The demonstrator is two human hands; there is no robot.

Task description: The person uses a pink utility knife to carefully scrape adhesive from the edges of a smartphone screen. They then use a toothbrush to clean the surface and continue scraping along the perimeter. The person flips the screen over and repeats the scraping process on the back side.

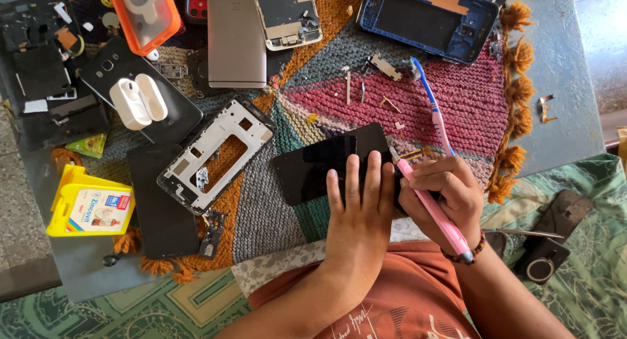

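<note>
Near the front edge of the knitted mat [418, 91], the left hand [356, 211] lies flat with fingers stretched out, pressing down on a black phone panel [320, 162]. Just beside it the right hand [444, 198] is curled tight around a pink tool [434, 211], whose tip meets the panel's right edge. A blue-and-pink toothbrush [431, 104] lies behind that hand. Left of the panel rests a white phone frame [219, 153], with a white earbud case [138, 102] beyond it toward the mat's far left corner, and a yellow box [88, 202] sits off the mat's left edge
</note>
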